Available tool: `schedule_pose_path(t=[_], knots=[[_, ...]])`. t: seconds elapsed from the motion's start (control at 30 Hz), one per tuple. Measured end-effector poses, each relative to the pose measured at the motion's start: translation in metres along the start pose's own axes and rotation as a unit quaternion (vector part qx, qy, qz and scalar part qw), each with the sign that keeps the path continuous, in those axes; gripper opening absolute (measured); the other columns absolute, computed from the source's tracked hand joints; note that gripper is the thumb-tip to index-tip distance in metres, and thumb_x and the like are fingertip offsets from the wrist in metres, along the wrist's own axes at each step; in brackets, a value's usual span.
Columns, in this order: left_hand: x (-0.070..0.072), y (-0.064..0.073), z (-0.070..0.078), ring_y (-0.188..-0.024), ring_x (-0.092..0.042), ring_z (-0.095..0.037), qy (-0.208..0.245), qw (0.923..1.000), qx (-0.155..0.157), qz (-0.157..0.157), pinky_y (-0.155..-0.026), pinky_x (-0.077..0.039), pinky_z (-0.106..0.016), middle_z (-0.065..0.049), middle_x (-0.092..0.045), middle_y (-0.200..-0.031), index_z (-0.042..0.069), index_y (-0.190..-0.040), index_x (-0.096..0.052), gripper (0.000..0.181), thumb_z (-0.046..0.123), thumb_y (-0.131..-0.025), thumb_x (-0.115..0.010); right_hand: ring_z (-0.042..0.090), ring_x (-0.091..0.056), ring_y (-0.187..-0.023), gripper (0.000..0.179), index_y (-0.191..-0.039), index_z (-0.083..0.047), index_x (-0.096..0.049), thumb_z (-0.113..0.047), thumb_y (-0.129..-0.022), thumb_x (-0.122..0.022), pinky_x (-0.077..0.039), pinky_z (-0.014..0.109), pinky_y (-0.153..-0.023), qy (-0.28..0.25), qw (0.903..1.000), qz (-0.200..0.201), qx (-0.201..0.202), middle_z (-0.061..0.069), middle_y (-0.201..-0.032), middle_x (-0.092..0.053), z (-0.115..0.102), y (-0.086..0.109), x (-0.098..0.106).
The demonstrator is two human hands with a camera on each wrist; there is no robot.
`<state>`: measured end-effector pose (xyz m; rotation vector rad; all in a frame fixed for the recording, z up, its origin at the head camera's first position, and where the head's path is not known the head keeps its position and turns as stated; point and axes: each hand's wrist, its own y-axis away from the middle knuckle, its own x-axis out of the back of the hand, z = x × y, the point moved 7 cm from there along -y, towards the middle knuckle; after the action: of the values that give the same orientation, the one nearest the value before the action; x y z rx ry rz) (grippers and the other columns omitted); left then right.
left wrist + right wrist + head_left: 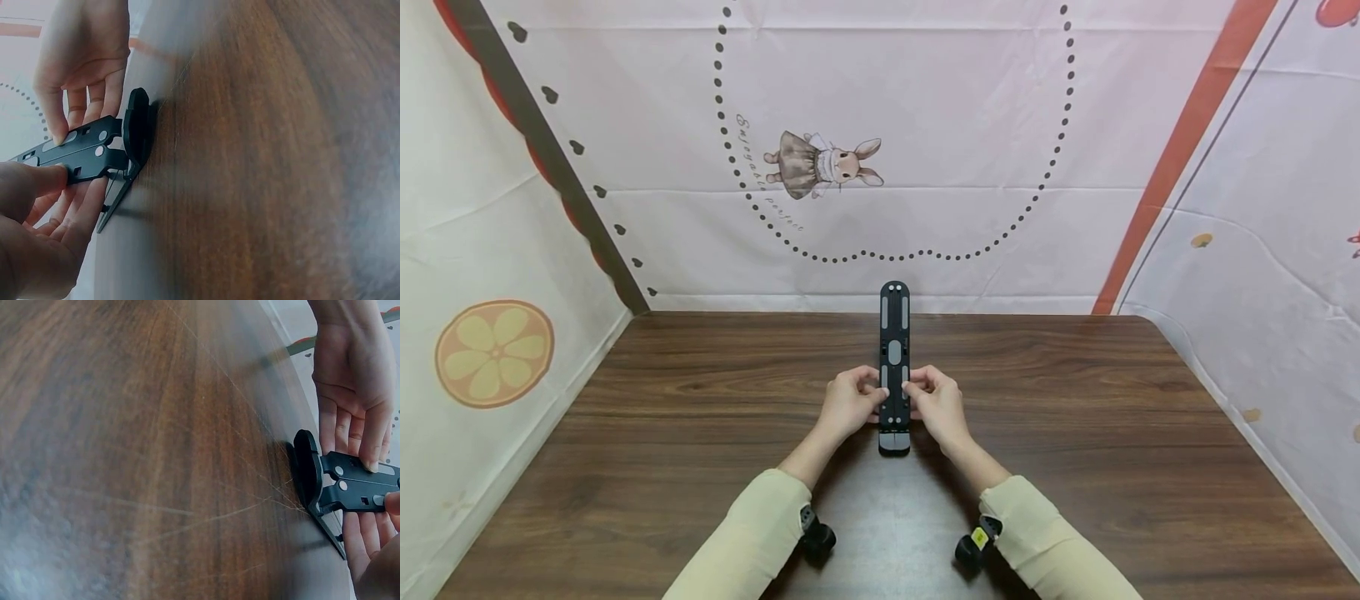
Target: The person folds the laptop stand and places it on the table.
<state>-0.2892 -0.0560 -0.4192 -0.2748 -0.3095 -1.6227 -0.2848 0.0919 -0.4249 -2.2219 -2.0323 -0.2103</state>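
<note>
A folded black laptop stand [894,333] with grey pads stands in the middle of the head view, its long body pointing away from me. My left hand [847,404] pinches its left edge, thumb on the upper face and fingers behind. On the opposite edge, my right hand [942,410] grips it the same way. The stand's hinged foot [139,125] touches the tabletop in the left wrist view, while the body is raised at a slant. From the right wrist view, a thin black strut [328,534] shows beneath the body.
The brown wood-grain table [700,433] runs back to a printed fabric backdrop [970,150] with a rabbit picture. Similar fabric hangs on both sides. A small black wrist camera [817,540] sits at the left sleeve, another wrist camera [970,550] at the right.
</note>
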Motion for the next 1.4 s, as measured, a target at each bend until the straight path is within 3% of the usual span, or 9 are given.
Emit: schedule_pose_path(t=[0.2, 0.4, 0.6, 0.8, 0.93, 1.17, 1.4], knots=[[0.001, 0.001, 0.000, -0.058, -0.064, -0.016, -0.006, 0.9999, -0.006, 0.011, -0.052, -0.054, -0.029, -0.012, -0.068, -0.076, 0.000, -0.105, -0.062, 0.022, 0.003, -0.083, -0.065, 0.015, -0.064, -0.063, 0.010, -0.095, -0.003, -0.063, -0.006, -0.085, -0.062, -0.055, 0.035, -0.059, -0.025, 0.9994, -0.023, -0.005, 0.013, -0.083, -0.063, 0.002, -0.001, -0.003], [0.003, 0.003, 0.001, -0.057, -0.064, -0.015, -0.017, 0.9996, -0.012, 0.018, -0.051, -0.054, -0.030, -0.010, -0.067, -0.073, 0.003, -0.104, -0.064, 0.021, 0.005, -0.083, -0.065, 0.016, -0.065, -0.066, 0.011, -0.097, -0.005, -0.063, -0.008, -0.086, -0.062, -0.055, 0.035, -0.061, -0.016, 0.9990, -0.037, -0.018, 0.010, -0.083, -0.062, 0.003, -0.002, -0.002], [0.006, 0.006, 0.007, -0.055, -0.061, -0.012, -0.090, 0.9935, -0.042, 0.055, -0.048, -0.050, -0.024, -0.005, -0.066, -0.072, 0.004, -0.103, -0.067, 0.022, 0.010, -0.082, -0.067, 0.017, -0.065, -0.067, 0.011, -0.096, -0.006, -0.063, -0.010, -0.086, -0.063, -0.055, 0.034, -0.060, 0.006, 0.9991, -0.035, -0.021, 0.008, -0.084, -0.062, 0.000, -0.002, -0.001], [0.007, 0.013, 0.014, -0.062, -0.062, -0.009, -0.162, 0.9827, -0.049, 0.075, -0.056, -0.048, -0.026, 0.001, -0.068, -0.072, 0.006, -0.103, -0.068, 0.025, 0.015, -0.079, -0.070, 0.016, -0.064, -0.068, 0.015, -0.100, -0.004, -0.061, -0.011, -0.086, -0.061, -0.055, 0.036, -0.061, 0.016, 0.9989, -0.039, -0.018, 0.007, -0.087, -0.060, -0.002, -0.002, 0.000], [0.007, 0.022, 0.017, -0.068, -0.065, -0.012, -0.184, 0.9794, -0.047, 0.069, -0.061, -0.050, -0.030, 0.001, -0.069, -0.076, 0.007, -0.109, -0.065, 0.034, 0.018, -0.078, -0.072, 0.016, -0.065, -0.068, 0.016, -0.100, -0.001, -0.059, -0.010, -0.087, -0.060, -0.055, 0.036, -0.061, 0.011, 0.9987, -0.046, -0.017, 0.008, -0.087, -0.059, -0.002, -0.002, 0.000], [-0.002, 0.038, 0.016, -0.084, -0.064, -0.020, -0.242, 0.9697, -0.029, 0.015, -0.065, -0.049, -0.036, -0.005, -0.068, -0.095, 0.006, -0.121, -0.054, 0.060, 0.033, -0.072, -0.076, 0.018, -0.066, -0.070, 0.014, -0.099, -0.001, -0.058, -0.008, -0.087, -0.060, -0.055, 0.037, -0.064, 0.000, 0.9982, -0.057, -0.019, 0.009, -0.086, -0.058, 0.000, -0.003, 0.000], [-0.010, 0.044, 0.016, -0.078, -0.060, -0.019, -0.284, 0.9585, -0.030, 0.002, -0.056, -0.044, -0.033, -0.005, -0.066, -0.094, 0.006, -0.118, -0.052, 0.069, 0.038, -0.063, -0.080, 0.017, -0.065, -0.069, 0.013, -0.099, -0.002, -0.058, -0.008, -0.087, -0.060, -0.056, 0.036, -0.063, -0.001, 0.9980, -0.059, -0.021, 0.009, -0.085, -0.058, -0.001, -0.002, 0.000]])
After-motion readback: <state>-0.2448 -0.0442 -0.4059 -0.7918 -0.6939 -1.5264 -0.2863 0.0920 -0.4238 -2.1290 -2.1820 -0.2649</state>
